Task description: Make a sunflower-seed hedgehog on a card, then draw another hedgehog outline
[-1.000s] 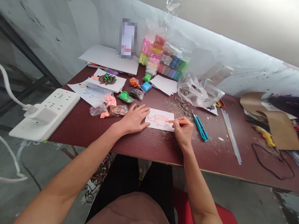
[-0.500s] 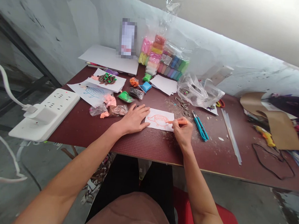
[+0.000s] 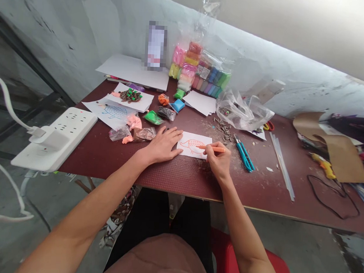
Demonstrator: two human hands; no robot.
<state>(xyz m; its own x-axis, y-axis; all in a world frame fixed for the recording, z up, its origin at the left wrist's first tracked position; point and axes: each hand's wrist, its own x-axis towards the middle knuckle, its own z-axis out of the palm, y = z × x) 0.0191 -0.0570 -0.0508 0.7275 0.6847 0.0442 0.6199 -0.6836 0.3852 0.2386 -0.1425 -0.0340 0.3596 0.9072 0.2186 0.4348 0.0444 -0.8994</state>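
A small white sheet of paper [image 3: 184, 152] lies on the dark red table, bearing an orange outline of a hedgehog-like animal with a pointed snout, short legs and scale marks. My right hand [image 3: 218, 160] is closed round an orange marker [image 3: 216, 149], its tip against the body of the drawing. Flat on the table, with fingers spread, my left hand [image 3: 165, 146] touches the paper's left edge. Just beyond the right hand are scattered striped sunflower seeds [image 3: 226, 135] and a teal box cutter [image 3: 244, 155].
Left of the paper lie clay packets, including green clay [image 3: 153, 117], and a blue drawing [image 3: 106, 112]. A white power strip [image 3: 53, 139] sits at the left edge. Clear glue sticks [image 3: 282, 167], a yellow glue gun [image 3: 324, 165] and its black cord are on the right.
My right hand has moved slightly left with the orange marker, whose tip is now nearer the middle of the drawing. My left hand stays in place.
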